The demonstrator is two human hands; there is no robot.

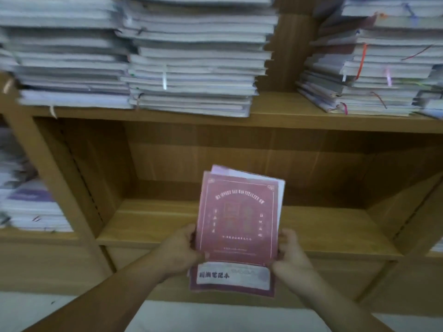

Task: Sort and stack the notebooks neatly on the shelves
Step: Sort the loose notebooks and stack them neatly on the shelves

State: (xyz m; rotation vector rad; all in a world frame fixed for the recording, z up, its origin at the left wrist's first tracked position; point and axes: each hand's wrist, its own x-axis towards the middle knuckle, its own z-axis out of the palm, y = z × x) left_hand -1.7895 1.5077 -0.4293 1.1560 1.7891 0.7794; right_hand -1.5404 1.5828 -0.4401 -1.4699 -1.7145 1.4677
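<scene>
Head view: left hand, right hand, each grip clamped on side edge of pink notebook bundle. Bundle held in air before lower shelf, not yet on it.

Risk: copies fanned, one sticks out below, so uneven squeeze could spill them. Upper stacks ragged; bump might topple them.

i take the shelf board as my mark. on it sit three stacks: the left stack touching the middle stack, the right stack well apart. below the board is an open compartment. before that, a bundle of notebooks is held between the left hand and right hand. below the board at far left, seemingly in the neighbouring bay, lies a fourth stack.
</scene>
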